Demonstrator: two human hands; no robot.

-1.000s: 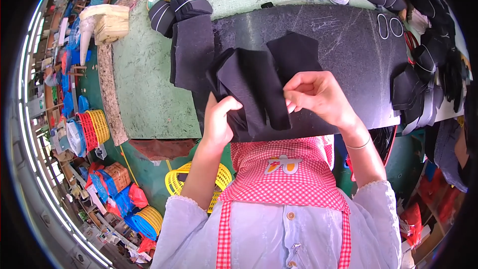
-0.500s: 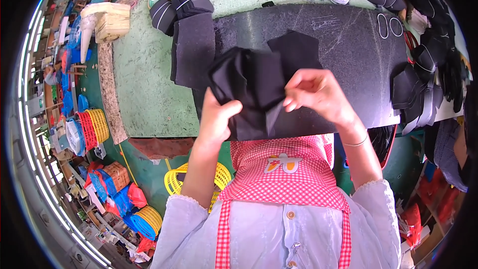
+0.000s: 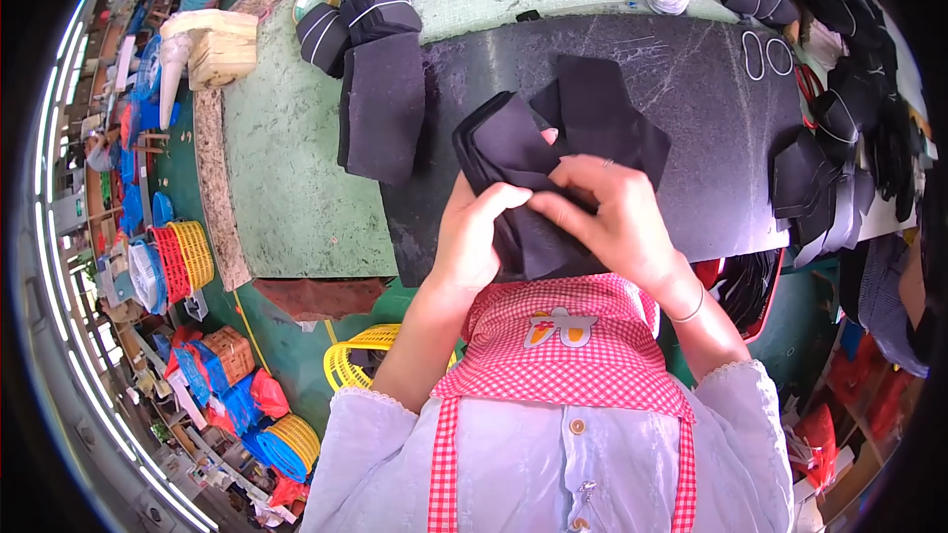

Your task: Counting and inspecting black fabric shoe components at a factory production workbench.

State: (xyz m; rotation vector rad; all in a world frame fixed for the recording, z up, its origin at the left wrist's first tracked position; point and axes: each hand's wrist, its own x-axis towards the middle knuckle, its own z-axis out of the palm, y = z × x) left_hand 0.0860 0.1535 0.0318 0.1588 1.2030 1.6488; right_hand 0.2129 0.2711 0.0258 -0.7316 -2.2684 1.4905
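Note:
Between my hands, above the table's near edge, is a stack of black cut fabric pieces (image 3: 513,143). My left hand (image 3: 469,242) grips its left side, thumb on top. My right hand (image 3: 622,222) is closed on the stack's right part, its thumb close to the left thumb; one fingertip shows past the upper edge. The lower part of the stack bends toward my apron. Just beyond, more black cut pieces (image 3: 600,109) lie on the dark board (image 3: 711,138). How many layers each hand holds is hidden.
Left of the board lies a thick black stack (image 3: 385,109), with tied black bundles (image 3: 380,0) and a tape roll (image 3: 316,0) behind it. At right are scissors (image 3: 767,56) and more black bundles (image 3: 805,178). A yellow basket (image 3: 346,360) stands below the table.
My right hand has moved in to the left and taken hold of the stack, which has turned and folded. A black piece now lies over the pieces on the board.

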